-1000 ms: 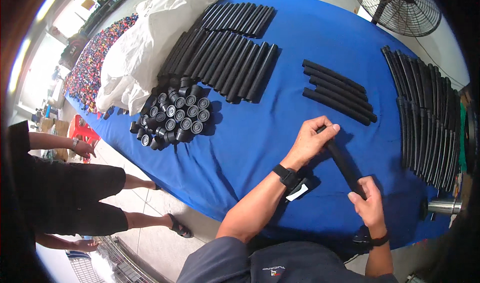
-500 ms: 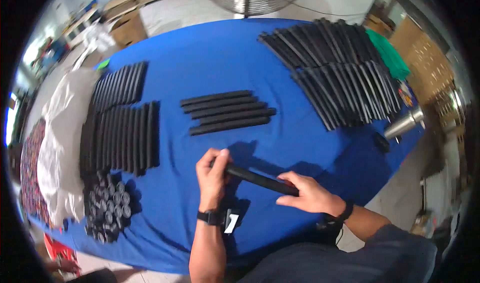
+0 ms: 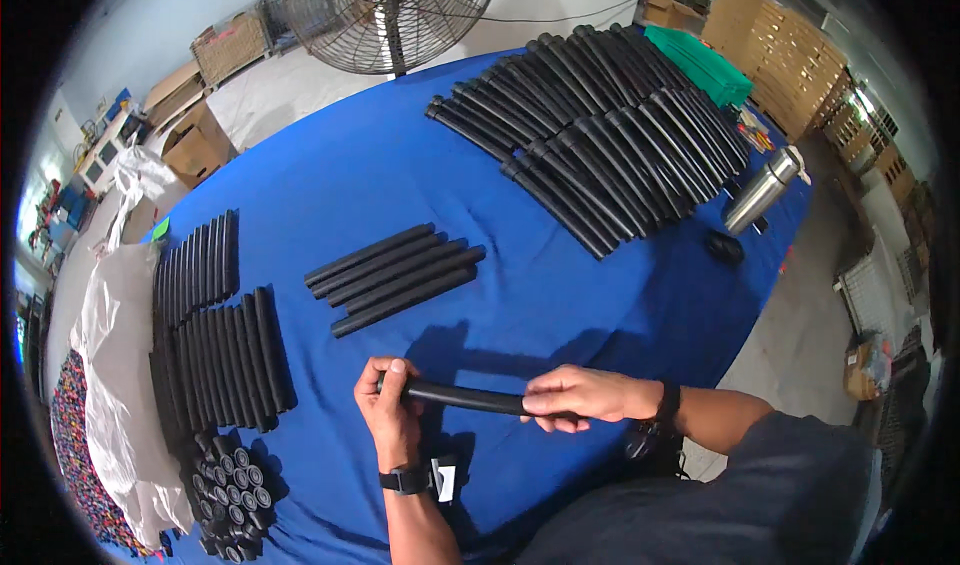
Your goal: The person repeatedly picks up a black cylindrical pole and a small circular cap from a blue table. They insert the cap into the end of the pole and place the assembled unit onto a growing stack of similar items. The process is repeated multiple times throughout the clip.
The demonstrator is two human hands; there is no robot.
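Across the broad blue-covered table [image 3: 620,310], everything leaves a bare stretch in front of the person, and that seems the right place to work. Toward the far right lies the biggest bank of black rods [image 3: 610,125], packed in overlapping rows; at the left are stacked plain tubes [image 3: 228,360], and between them a small slanted group of loose tubes [image 3: 398,273]. Nearer the body, the right hand [image 3: 582,395] has its fingers clamped on the right end of one black tube [image 3: 465,396], while the left hand [image 3: 390,403] pinches its left end, thumb uppermost. That tube appears to be held just above the cloth, roughly level. Good handling probably means keeping both grips in line with its length, pressing evenly and not letting the middle bow. The covered left end deserves a look, since the fingers hide it. Smallest are the round black caps [image 3: 236,490], clustered well clear of both wrists.
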